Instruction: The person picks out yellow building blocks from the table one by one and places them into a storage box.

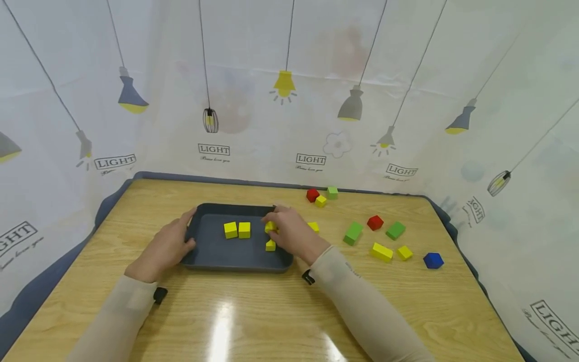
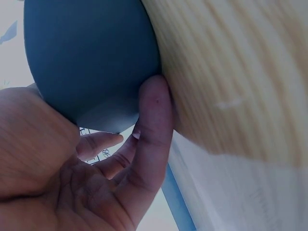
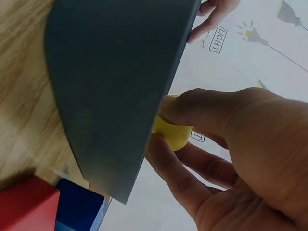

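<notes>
A dark grey tray [image 1: 239, 267] lies on the wooden table. At its left end my left hand [image 1: 165, 245] grips the rim and wall; the left wrist view shows a fingertip against the tray's side [image 2: 91, 57]. My right hand [image 1: 294, 234] reaches over the tray's right part. Between thumb and fingers it pinches a yellow toy block [image 3: 175, 134] with a rounded side, partly hidden by the fingers. Just below that hand sits a small yellow block with a notched top [image 1: 270, 246]. Two yellow cubes [image 1: 230, 230] stand side by side near the tray's middle.
Right of the tray lie green blocks [image 1: 353, 233], a red block [image 1: 375, 222], a yellow oblong block [image 1: 382, 252] and a blue block [image 1: 433, 260]. Another red block [image 1: 312, 195] is near the back edge. A printed curtain [image 1: 253, 166] surrounds the table.
</notes>
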A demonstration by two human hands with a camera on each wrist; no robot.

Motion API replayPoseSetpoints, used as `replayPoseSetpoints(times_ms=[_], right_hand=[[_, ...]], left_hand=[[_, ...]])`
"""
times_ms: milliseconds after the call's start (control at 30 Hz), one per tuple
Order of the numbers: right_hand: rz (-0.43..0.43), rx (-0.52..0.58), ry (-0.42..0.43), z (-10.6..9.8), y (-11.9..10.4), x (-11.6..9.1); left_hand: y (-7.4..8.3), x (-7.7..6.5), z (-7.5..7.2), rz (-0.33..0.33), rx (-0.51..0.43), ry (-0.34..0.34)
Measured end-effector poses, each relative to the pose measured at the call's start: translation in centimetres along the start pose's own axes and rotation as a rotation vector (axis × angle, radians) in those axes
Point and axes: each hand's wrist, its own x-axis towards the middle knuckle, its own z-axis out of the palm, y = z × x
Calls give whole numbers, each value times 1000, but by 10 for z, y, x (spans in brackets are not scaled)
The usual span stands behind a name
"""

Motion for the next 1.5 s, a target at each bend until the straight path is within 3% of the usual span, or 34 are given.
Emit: replayPoseSetpoints(times_ms=[467,1033,1500], right_hand=[[-39,-24,-30,2,-6,2],[-36,-5,34,1,2,-9],[80,-65,74,-7,31,-13]], left_hand=[[-1,2,1,1,10,6],[3,1,0,0,12,5],[5,0,1,-23,17,-1]])
